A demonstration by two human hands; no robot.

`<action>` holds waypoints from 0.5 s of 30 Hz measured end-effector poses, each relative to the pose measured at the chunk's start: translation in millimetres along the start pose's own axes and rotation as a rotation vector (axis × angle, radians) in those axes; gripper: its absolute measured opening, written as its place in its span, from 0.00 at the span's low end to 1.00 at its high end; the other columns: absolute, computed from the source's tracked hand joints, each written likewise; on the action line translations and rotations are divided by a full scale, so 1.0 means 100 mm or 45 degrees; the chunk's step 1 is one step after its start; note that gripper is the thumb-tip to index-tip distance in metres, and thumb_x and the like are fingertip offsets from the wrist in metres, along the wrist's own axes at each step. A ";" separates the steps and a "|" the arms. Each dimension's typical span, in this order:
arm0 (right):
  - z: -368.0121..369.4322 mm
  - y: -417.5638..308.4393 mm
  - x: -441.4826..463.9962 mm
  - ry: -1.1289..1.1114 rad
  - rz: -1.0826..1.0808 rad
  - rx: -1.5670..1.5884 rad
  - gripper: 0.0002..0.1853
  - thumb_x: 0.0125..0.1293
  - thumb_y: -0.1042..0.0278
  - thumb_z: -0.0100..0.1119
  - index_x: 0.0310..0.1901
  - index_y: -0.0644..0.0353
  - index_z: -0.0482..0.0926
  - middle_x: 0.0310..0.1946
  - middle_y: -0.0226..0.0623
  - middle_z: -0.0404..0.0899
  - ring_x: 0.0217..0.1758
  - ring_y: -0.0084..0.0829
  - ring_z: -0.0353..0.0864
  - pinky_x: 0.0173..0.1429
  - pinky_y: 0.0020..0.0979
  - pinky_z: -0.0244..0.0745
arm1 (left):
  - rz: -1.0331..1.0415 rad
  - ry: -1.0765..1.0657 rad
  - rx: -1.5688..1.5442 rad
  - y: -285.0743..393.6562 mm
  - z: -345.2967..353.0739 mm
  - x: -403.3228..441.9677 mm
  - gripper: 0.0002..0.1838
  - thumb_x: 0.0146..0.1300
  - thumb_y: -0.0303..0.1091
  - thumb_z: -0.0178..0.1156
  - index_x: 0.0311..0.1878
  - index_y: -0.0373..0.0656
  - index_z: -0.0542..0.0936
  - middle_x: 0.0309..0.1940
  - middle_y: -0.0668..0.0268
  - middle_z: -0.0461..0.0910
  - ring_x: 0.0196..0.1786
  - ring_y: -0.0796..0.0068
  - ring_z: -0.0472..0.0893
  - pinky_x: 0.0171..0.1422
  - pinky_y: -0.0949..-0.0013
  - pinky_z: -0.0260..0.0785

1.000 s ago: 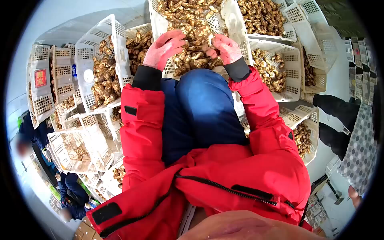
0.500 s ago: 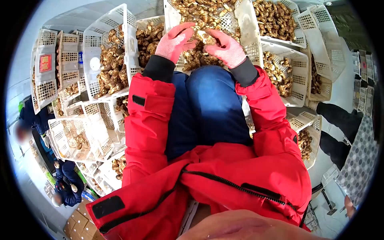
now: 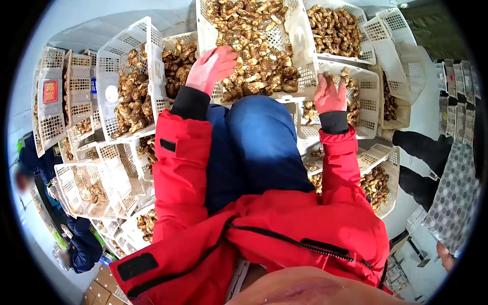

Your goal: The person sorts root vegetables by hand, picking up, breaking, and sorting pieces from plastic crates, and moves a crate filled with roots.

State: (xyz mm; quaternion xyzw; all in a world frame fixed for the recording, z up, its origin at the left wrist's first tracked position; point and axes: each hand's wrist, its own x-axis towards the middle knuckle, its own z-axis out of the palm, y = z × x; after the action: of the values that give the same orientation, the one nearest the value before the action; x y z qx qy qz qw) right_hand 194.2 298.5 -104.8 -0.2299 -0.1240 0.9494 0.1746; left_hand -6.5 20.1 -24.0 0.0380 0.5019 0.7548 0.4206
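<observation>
Pink gloves cover both hands. My left hand (image 3: 213, 68) is open, with its fingers stretched out over the left side of the central crate (image 3: 306, 48). Brown-and-white mushrooms (image 3: 259, 61) fill much of that crate just past my fingertips. Over at the right, my right hand (image 3: 330, 95) is above the inner edge of a white slotted crate (image 3: 369, 112), fingers apart. One mushroom (image 3: 345, 74) appears right by its fingertips; whether it touches the glove I cannot tell. More mushrooms lie in that crate, partly hidden by the hand.
Several mushroom-filled crates surround my knees, including a left crate (image 3: 155, 61) and an upper right crate (image 3: 335, 30). Two people in dark clothes work at the far left. At the lower right are a hammer (image 3: 419, 254) and another person's hand (image 3: 445, 255).
My right hand has moved from the central crate to the right crate, away from my left hand. The mushroom that was at its fingers is no longer between my hands. The view has shifted slightly.
</observation>
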 end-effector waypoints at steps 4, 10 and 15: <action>0.67 0.26 0.54 -0.210 -0.131 -0.691 0.25 0.63 0.57 0.43 0.55 0.68 0.61 0.37 0.43 0.75 0.29 0.24 0.71 0.39 0.19 0.66 | -0.041 -0.035 0.066 0.05 0.09 -0.02 0.21 0.62 0.41 0.48 0.53 0.36 0.67 0.46 0.56 0.73 0.47 0.64 0.74 0.51 0.65 0.65; 0.72 0.91 2.87 0.362 -0.754 -2.416 0.31 0.49 0.43 0.51 0.51 0.56 0.71 0.44 0.43 0.75 0.45 0.40 0.75 0.54 0.34 0.65 | -0.059 0.021 0.140 0.08 0.12 0.01 0.25 0.62 0.44 0.47 0.54 0.34 0.65 0.48 0.55 0.72 0.47 0.66 0.74 0.52 0.68 0.65; 1.04 1.16 3.09 0.665 -0.522 -2.729 0.26 0.51 0.46 0.55 0.44 0.57 0.70 0.38 0.43 0.76 0.44 0.40 0.76 0.45 0.39 0.71 | -0.101 0.085 0.180 0.10 0.24 0.05 0.22 0.63 0.40 0.46 0.54 0.34 0.66 0.46 0.55 0.73 0.45 0.68 0.75 0.50 0.69 0.66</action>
State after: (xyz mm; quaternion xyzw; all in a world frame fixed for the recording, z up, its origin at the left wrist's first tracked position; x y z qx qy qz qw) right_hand -145.2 296.8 -173.4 -0.4288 -0.8720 0.2282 0.0602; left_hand -4.2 39.3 -5.7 0.0228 0.5688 0.7011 0.4295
